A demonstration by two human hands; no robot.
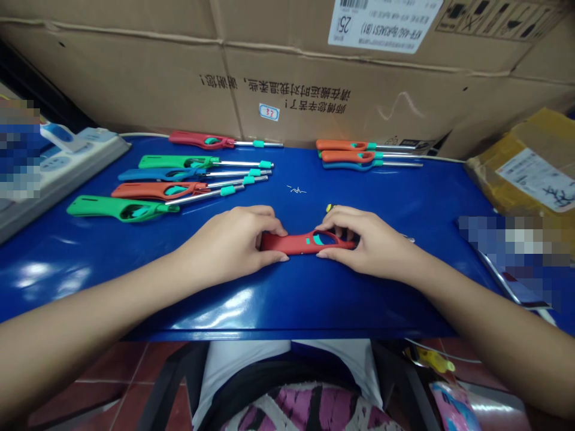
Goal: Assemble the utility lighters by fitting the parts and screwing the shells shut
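A red long-necked lighter [294, 243] with a turquoise trigger lies level between my hands, close to the blue tabletop. My left hand [233, 242] pinches the butt of its handle between thumb and fingers. Around the trigger loop and front end, my right hand [371, 242] is closed with thumb and fingertips. A small yellow and black piece [331, 208] pokes out behind the right fingers; what it belongs to is hidden. Past the right wrist a bit of shiny metal [408, 237] shows, its link to the lighter covered by the hand.
Several lighters, including a green one [121, 208], lie at the left back. More, with an orange one [345, 156], lie at the right back. A cardboard box [287, 72] walls off the rear. A power strip [67, 167] sits left; a taped carton [530, 173] sits right.
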